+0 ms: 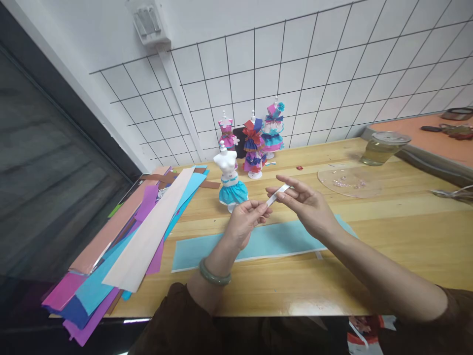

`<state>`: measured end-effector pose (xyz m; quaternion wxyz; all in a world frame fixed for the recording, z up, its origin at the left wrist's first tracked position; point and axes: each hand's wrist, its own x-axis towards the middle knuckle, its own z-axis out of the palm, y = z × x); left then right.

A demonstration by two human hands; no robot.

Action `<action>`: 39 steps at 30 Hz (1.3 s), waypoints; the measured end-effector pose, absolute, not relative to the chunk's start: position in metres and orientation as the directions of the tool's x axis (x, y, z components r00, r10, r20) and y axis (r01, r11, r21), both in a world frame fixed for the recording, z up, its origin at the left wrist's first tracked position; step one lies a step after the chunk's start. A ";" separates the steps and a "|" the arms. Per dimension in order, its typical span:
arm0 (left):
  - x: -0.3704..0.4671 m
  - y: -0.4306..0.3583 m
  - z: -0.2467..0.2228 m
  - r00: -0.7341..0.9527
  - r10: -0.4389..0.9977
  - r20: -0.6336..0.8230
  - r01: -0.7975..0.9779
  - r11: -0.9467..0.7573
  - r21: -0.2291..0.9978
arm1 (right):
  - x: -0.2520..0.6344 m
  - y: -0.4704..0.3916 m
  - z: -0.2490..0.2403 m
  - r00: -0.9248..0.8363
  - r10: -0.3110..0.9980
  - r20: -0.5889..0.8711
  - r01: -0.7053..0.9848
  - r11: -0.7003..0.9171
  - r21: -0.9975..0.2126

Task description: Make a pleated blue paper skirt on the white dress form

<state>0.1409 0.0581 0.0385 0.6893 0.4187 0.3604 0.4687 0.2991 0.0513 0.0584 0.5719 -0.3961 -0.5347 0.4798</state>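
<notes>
A short white strip [278, 195] is stretched between my two hands above the table. My left hand [247, 221] pinches its lower end, and my right hand [301, 199] holds the upper end between thumb and fingers. Beneath them lies a long light blue sheet [273, 240] with a white edge, partly hidden by my hands and forearms. Just behind my left hand stands a small white mannequin [226, 160] wearing a turquoise skirt [233, 193] with a white hem.
Long colored paper strips [148, 236] are piled at the left. Several dressed mannequins [254, 143] stand near the wall. At the right are a clear plate [351, 190] with small beads, a cup of yellowish liquid [382, 149] and scissors [453, 194].
</notes>
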 end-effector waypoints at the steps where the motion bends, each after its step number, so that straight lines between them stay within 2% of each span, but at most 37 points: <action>1: 0.141 0.059 0.038 0.286 0.953 -0.104 -0.344 0.203 0.917 | 0.299 0.053 0.057 -0.039 0.971 0.236 -0.115 0.230 -0.966; 4: 0.139 0.061 0.036 0.227 0.972 -0.061 -0.310 0.131 0.942 | 0.301 0.057 0.050 -0.049 0.952 0.301 0.003 0.301 -0.954; 8: 0.133 0.064 0.033 0.139 0.989 0.051 -0.178 -0.026 0.984 | 0.306 0.059 0.039 -0.098 0.899 0.427 0.388 0.430 -0.815; 11: 0.129 0.062 0.029 0.095 0.988 0.122 -0.055 -0.117 0.992 | 0.306 0.059 0.032 -0.158 0.871 0.465 0.477 0.480 -0.737; 14: 0.128 0.057 0.026 0.052 0.986 0.158 0.013 -0.159 0.987 | 0.303 0.059 0.029 -0.175 0.827 0.534 0.439 0.551 -0.710; 16: 0.129 0.054 0.026 0.034 0.987 0.155 -0.003 -0.155 0.988 | 0.301 0.058 0.028 -0.163 0.800 0.578 0.416 0.586 -0.695; 19: 0.130 0.050 0.029 0.020 0.995 0.102 -0.113 -0.099 0.989 | 0.301 0.056 0.030 -0.148 0.797 0.586 0.395 0.591 -0.704; 22: 0.129 0.049 0.033 0.018 1.000 0.017 -0.258 -0.012 0.966 | 0.299 0.054 0.032 -0.124 0.831 0.542 0.313 0.551 -0.773; 26: 0.125 0.047 0.039 0.142 0.983 -0.114 -0.477 0.169 0.863 | 0.294 0.053 0.033 -0.081 0.893 0.443 0.195 0.450 -0.872; 31: 0.124 0.047 0.047 0.225 0.958 -0.179 -0.618 0.283 0.734 | 0.291 0.054 0.032 -0.064 0.981 0.181 0.063 0.185 -0.981; 35: 0.127 0.052 0.054 0.237 0.955 -0.176 -0.658 0.291 0.694 | 0.291 0.055 0.031 -0.140 0.989 0.037 -0.081 0.026 -0.996; 39: 0.127 0.058 0.058 0.191 0.962 -0.198 -0.677 0.275 0.683 | 0.291 0.054 0.035 -0.241 0.968 -0.077 -0.251 -0.138 -0.958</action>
